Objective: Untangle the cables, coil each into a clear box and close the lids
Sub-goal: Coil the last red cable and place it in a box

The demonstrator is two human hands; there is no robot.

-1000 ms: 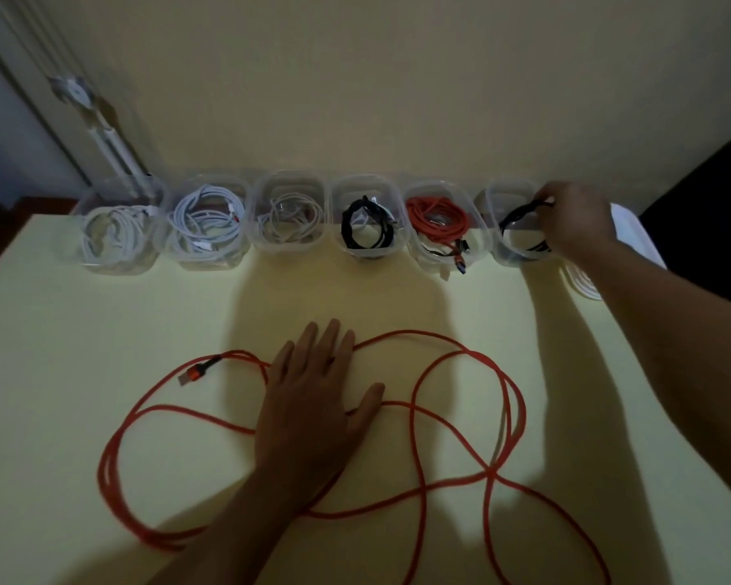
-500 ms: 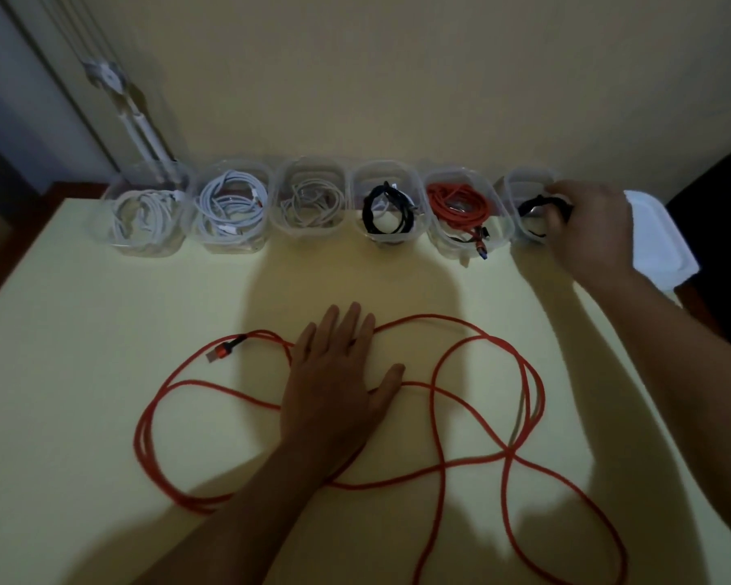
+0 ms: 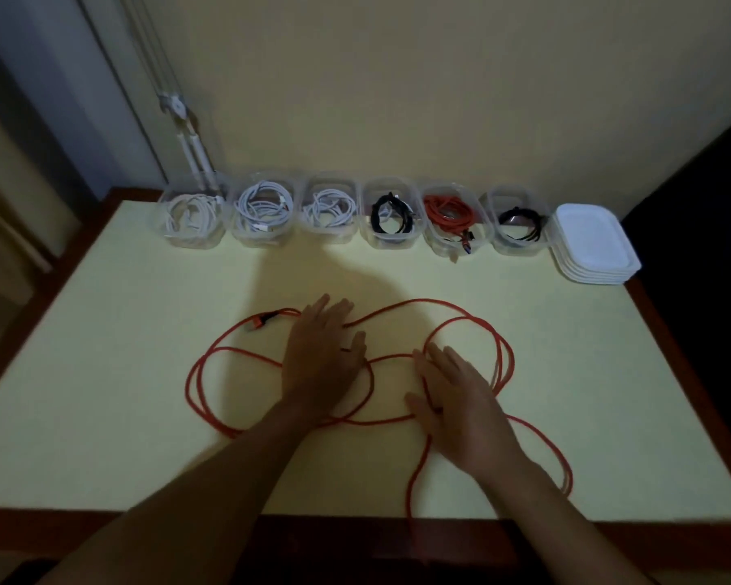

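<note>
Red cable (image 3: pixel 401 306) sprawls in crossing loops beneath flat, spread left hand (image 3: pixel 321 356) and right hand (image 3: pixel 461 399).

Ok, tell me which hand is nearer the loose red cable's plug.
Left. The left hand lies just right of the plug; the right hand rests farther right on the red cable.

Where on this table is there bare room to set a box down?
Bare table: the strip between the row of boxes and the red cable; the left side beside its left loop; the right side below the lid stack. Crowded: the centre, where left hand and right hand lie flat among loops.
</note>
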